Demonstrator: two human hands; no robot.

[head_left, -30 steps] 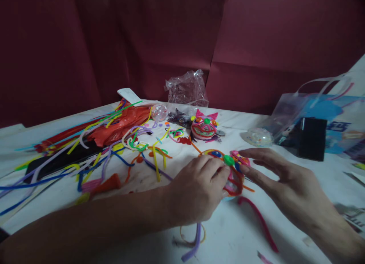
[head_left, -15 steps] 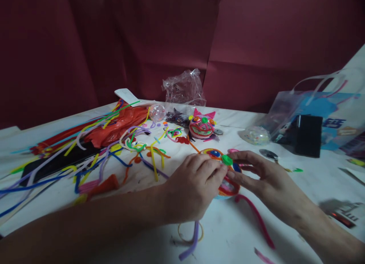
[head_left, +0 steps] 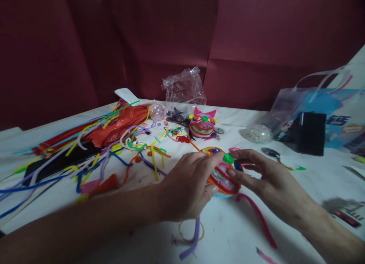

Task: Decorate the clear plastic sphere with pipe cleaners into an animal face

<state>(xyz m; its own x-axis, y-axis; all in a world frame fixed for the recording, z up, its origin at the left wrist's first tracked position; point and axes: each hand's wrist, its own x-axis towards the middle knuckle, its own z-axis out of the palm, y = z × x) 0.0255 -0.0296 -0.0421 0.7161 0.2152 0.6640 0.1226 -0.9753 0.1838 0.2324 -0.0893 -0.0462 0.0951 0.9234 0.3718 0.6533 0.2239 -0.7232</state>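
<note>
Between my hands is a decorated lion-face ball [head_left: 224, 180] with a red-edged mouth, blue eyes and a green nose [head_left: 228, 158]. My left hand [head_left: 189, 180] curves over its left side, fingers across the top and thumb near the mouth. On the right side, my right hand [head_left: 264, 174] holds it with thumb and fingers by the nose and eye. A pink pipe cleaner [head_left: 258, 220] lies beside the ball. Below my left hand are a purple pipe cleaner [head_left: 193, 243] and a thin rubber band [head_left: 182, 233].
A finished-looking pink lion-face ball [head_left: 202, 124] sits further back. Many pipe cleaners [head_left: 94, 167] and a red bag [head_left: 119, 123] cover the left side. Clear domes [head_left: 157, 112], a crumpled plastic bag [head_left: 184, 87], a black box [head_left: 310, 134] and a printed bag [head_left: 339, 108] stand around.
My left hand has shifted from the green nose to the ball's left side, its fingers extending and thumb lowering. More of the mouth shows now. My right hand stays on the ball.
</note>
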